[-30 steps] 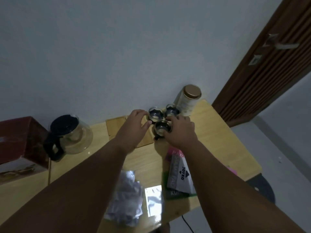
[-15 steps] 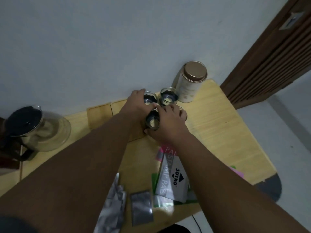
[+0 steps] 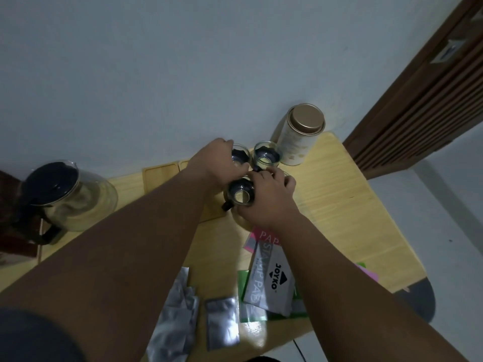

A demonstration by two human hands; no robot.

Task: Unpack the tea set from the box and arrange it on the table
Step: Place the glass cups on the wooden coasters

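Cups from the tea set are handled at the middle of the frame. The fingers [image 3: 277, 176] of the right hand [image 3: 266, 202] are curled round the front cup [image 3: 241, 197], which is gripped from its right side. The fingers [image 3: 236, 169] of the left hand [image 3: 219, 163] are bent over the near rim of the rear-left cup [image 3: 239, 155], and that cup appears to be held too. The rear-right cup [image 3: 266, 155] is touched by neither hand and stands just beside the other two, so that a tight triangle is formed. The front cup stands upright, with its dark handle pointed toward the lower left of the frame, away from the right palm. It is judged that the next placing turns on this: the cup lies to the left of the right hand, which is the nearer hand. Wooden coasters [image 3: 159, 176] are seen to the left of the cluster, partly hidden under the left forearm; whether the front cup stands on one cannot be told. A gold-lidded tin [image 3: 300, 137] stands just right of the rear-right cup. Farther out, a glass teapot [image 3: 68, 197] stands at the left beside the dark red box [image 3: 10, 239]. Foil packets [image 3: 222, 320] and a stamp-pad pack [image 3: 271, 283] lie on the surface [image 3: 345, 205] toward the lower edge.
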